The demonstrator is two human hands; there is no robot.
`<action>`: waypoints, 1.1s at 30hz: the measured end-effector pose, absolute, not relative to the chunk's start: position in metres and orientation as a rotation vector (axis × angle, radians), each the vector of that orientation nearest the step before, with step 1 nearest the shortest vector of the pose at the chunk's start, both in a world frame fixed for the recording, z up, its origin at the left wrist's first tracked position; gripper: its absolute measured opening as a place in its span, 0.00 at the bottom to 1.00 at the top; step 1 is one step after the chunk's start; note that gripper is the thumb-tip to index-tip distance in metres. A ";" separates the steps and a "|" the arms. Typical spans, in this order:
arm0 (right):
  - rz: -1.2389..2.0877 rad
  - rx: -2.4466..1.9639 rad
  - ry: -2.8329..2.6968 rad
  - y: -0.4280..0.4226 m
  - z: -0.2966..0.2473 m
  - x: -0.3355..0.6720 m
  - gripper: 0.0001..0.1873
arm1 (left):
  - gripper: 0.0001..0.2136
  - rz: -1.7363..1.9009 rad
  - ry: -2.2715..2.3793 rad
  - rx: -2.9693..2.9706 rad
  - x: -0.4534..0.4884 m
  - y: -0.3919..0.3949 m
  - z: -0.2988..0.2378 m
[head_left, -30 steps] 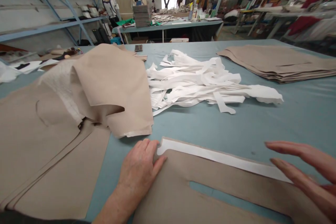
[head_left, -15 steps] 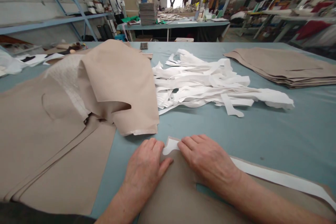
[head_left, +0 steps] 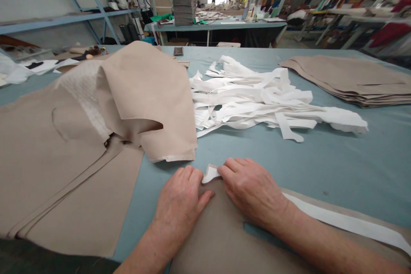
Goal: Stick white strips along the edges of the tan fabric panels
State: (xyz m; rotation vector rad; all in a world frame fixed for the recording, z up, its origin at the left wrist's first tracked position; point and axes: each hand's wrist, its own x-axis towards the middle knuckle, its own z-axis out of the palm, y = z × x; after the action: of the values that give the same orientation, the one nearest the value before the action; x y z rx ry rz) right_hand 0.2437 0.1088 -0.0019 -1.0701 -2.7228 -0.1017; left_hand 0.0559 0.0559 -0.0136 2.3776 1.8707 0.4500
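A taupe fabric panel lies in front of me, with a white strip along its far edge. The strip's notched end shows between my two hands, at the panel's far corner. My left hand is closed over the corner's left edge, its thumb lying on the fabric. To the right of that, my right hand has its fingers closed on the strip and the panel edge. The fingertips of both hands are partly hidden.
A loose pile of white strips lies beyond my hands. Large beige sheets, partly folded over, cover the table's left side. Stacked beige panels sit at the back right. Blue shelving, another table and people stand farther off.
The view has shifted slightly. Both hands remain at the panel's corner, and the white strip's end between them looks a little lower and smaller.
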 end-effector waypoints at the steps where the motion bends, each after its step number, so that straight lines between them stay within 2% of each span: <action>1: -0.110 -1.050 -2.724 0.108 -0.002 0.242 0.07 | 0.12 0.452 1.876 2.385 0.056 0.056 -0.014; 8: -0.162 -0.970 -2.659 0.111 -0.010 0.238 0.08 | 0.11 0.431 1.864 2.372 0.056 0.056 -0.013; 14: 0.371 -1.333 -2.306 0.125 -0.005 0.250 0.06 | 0.10 0.321 1.860 2.355 0.056 0.058 -0.009; 16: 0.431 -1.363 -2.227 0.127 -0.004 0.255 0.05 | 0.10 0.343 1.860 2.379 0.056 0.057 -0.011; 24: -0.111 -0.991 -2.534 0.110 -0.006 0.252 0.13 | 0.20 0.739 1.893 2.496 0.055 0.054 -0.016; 25: -0.132 -0.967 -2.540 0.108 -0.006 0.251 0.13 | 0.19 0.789 1.841 2.551 0.056 0.055 -0.016; 27: -0.132 -0.932 -2.541 0.105 -0.007 0.248 0.14 | 0.12 0.836 1.732 2.637 0.058 0.056 -0.016; 29: -0.073 -0.925 -2.536 0.103 -0.006 0.247 0.13 | 0.05 0.839 1.646 2.676 0.059 0.057 -0.016; 33: 0.365 -1.057 -2.435 0.100 0.004 0.251 0.04 | 0.08 0.937 1.549 2.669 0.059 0.056 -0.015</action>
State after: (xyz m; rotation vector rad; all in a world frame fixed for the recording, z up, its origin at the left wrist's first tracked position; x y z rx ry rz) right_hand 0.2506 0.0999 0.0036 -1.0569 -2.4348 0.3648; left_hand 0.0592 0.0555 -0.0147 2.6690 1.5491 0.9374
